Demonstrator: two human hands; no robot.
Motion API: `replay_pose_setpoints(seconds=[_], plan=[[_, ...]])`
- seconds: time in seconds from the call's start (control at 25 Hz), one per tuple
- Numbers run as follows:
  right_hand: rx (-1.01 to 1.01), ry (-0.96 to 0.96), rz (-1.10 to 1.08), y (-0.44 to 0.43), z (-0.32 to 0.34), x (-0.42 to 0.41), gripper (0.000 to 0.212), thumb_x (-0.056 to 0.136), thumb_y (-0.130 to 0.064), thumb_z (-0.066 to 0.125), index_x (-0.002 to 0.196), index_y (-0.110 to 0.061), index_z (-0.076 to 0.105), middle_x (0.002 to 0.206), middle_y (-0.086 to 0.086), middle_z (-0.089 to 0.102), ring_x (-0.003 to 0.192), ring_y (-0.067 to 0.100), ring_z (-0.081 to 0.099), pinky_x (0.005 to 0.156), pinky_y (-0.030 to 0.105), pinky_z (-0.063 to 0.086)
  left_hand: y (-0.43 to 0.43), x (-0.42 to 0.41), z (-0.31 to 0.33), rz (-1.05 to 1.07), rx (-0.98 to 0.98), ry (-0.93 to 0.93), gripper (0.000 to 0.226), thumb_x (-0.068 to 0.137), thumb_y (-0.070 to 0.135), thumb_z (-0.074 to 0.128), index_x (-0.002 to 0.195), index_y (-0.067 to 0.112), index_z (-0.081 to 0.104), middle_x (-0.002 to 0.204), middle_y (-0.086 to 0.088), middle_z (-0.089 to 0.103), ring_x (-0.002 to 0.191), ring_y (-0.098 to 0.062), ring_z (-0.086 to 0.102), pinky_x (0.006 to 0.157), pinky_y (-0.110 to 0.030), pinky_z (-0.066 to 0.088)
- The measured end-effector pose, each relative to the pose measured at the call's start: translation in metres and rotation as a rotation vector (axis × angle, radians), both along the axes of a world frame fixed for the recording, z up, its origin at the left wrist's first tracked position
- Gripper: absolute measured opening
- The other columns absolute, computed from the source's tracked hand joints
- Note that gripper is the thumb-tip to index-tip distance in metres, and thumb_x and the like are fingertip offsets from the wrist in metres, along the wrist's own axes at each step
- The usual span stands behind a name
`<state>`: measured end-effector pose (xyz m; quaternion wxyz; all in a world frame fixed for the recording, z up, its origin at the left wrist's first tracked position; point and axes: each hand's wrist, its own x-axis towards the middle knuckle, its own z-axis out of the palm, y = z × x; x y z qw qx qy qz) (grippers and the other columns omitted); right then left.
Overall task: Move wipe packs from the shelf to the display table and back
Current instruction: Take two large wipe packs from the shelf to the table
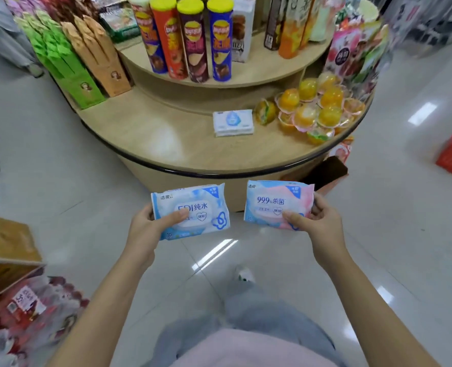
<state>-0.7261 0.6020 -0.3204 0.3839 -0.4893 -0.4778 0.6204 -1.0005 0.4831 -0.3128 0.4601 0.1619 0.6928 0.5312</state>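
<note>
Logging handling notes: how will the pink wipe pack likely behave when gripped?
Pinched at one end by the right hand, the pink wipe pack barely droops: probably fairly firm. Glossy film, maybe slippery. Flat, unlikely to roll.

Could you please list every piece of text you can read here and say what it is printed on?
"EDI纯水": blue wipe pack in the left hand.
"30": same pack, lower corner.
"99.9%杀菌": pink wipe pack in the right hand.
Chip cans, small pack on the table: too blurred to read.
</note>
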Motion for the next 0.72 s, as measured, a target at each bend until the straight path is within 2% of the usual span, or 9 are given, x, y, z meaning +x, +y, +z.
replay_pose_setpoints(seconds=[0.12, 0.24, 0.36, 0.48, 0.6, 0.72], plan=[[-0.025, -0.004, 0.063, 0.08, -0.005, -0.034, 0.041, 0.071, 0.01, 0.072, 0.107, -0.008, 0.063, 0.096, -0.001, 0.074, 0.088, 0.013, 0.071, 0.068, 0.023, 0.056, 0.048, -0.023, -0.011, 0.049, -0.027, -0.032, 0.048, 0.051, 0.022, 0.083, 0.097, 0.014, 0.07, 0.095, -0.005, 0.075, 0.081, -0.018, 0.072, 0.071, -0.031, 0.055], [-0.075, -0.032, 0.06, 0.143, -0.026, -0.072, 0.041, 0.069, 0.01, 0.073, 0.106, -0.004, 0.064, 0.096, 0.001, 0.074, 0.087, 0.015, 0.071, 0.07, 0.024, 0.056, 0.088, -0.052, -0.025, 0.078, -0.055, -0.056, 0.048, 0.057, 0.018, 0.083, 0.103, 0.011, 0.069, 0.097, -0.005, 0.075, 0.083, -0.018, 0.072, 0.066, -0.026, 0.056], [-0.168, -0.026, 0.034, 0.198, -0.059, -0.101, 0.04, 0.07, 0.007, 0.074, 0.107, -0.003, 0.065, 0.1, 0.006, 0.074, 0.092, 0.02, 0.07, 0.08, 0.033, 0.056, 0.14, -0.088, -0.047, 0.052, -0.086, -0.065, 0.05, 0.056, 0.023, 0.081, 0.104, 0.011, 0.068, 0.097, -0.003, 0.075, 0.085, -0.017, 0.072, 0.065, -0.025, 0.055], [-0.257, -0.038, -0.012, 0.238, -0.091, -0.114, 0.039, 0.069, 0.007, 0.074, 0.105, -0.005, 0.066, 0.104, 0.011, 0.073, 0.098, 0.028, 0.068, 0.091, 0.045, 0.053, 0.2, -0.114, -0.072, -0.018, -0.114, -0.063, 0.044, 0.062, 0.016, 0.083, 0.103, 0.013, 0.068, 0.096, 0.0, 0.074, 0.082, -0.013, 0.071, 0.063, -0.021, 0.055], [-0.347, -0.05, -0.036, 0.27, -0.114, -0.115, 0.044, 0.067, 0.002, 0.077, 0.109, -0.003, 0.064, 0.108, 0.015, 0.071, 0.102, 0.033, 0.067, 0.094, 0.05, 0.05, 0.255, -0.13, -0.104, -0.086, -0.167, -0.051, 0.041, 0.067, 0.014, 0.081, 0.105, 0.011, 0.066, 0.099, -0.003, 0.073, 0.087, -0.017, 0.07, 0.067, -0.022, 0.055], [-0.452, -0.053, 0.01, 0.292, -0.126, -0.11, 0.048, 0.07, 0.0, 0.075, 0.116, -0.002, 0.059, 0.111, 0.018, 0.069, 0.102, 0.038, 0.066, 0.088, 0.054, 0.051, 0.29, -0.134, -0.138, -0.153, -0.239, -0.065, 0.048, 0.064, 0.015, 0.084, 0.108, 0.007, 0.065, 0.103, -0.008, 0.073, 0.093, -0.023, 0.07, 0.077, -0.032, 0.057]])
